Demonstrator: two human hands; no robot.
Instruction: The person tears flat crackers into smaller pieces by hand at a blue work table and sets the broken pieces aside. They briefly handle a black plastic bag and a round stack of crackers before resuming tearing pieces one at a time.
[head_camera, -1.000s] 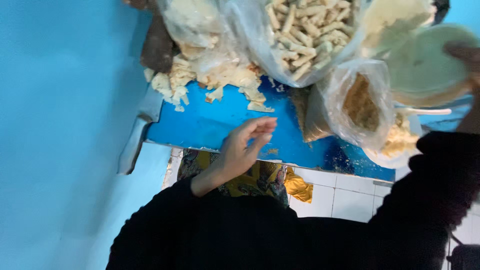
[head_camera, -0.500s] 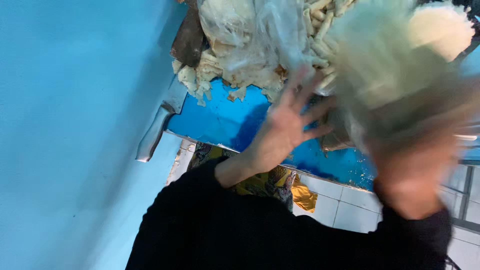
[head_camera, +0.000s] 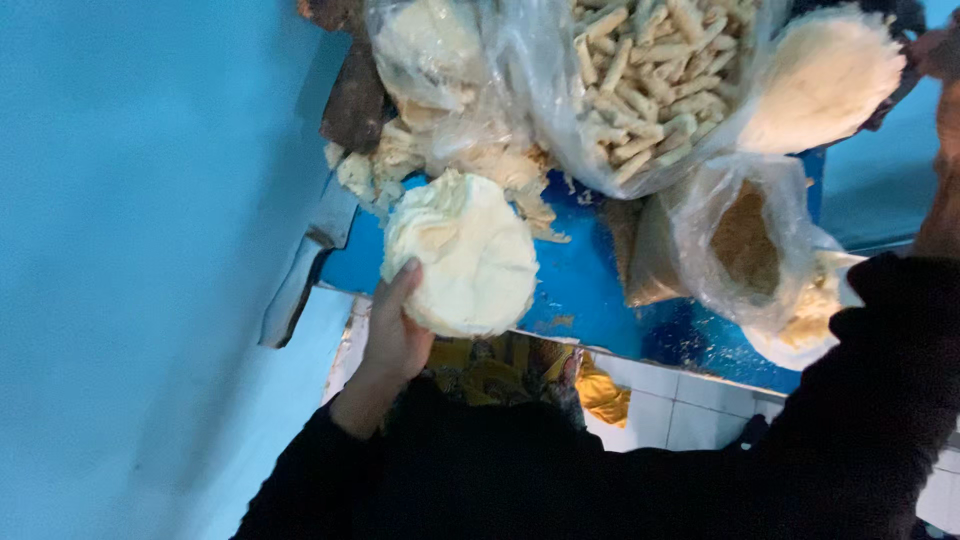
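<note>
pale round flatbread stack (head_camera: 462, 255), flat above blue counter (head_camera: 590, 290)

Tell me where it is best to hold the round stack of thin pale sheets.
Probably by the rim of the stack, from the near side, where the left hand already grips it with the thumb on top. It is flat and floppy, so fingers spread underneath should support it.

My left hand (head_camera: 395, 335) reaches up from its black sleeve, thumb raised and pressed on the near edge of the round white stack (head_camera: 462, 255), palm cupped beneath. My right arm stretches far right of the stack, the hand (head_camera: 945, 60) barely in view at the frame's edge.
</note>
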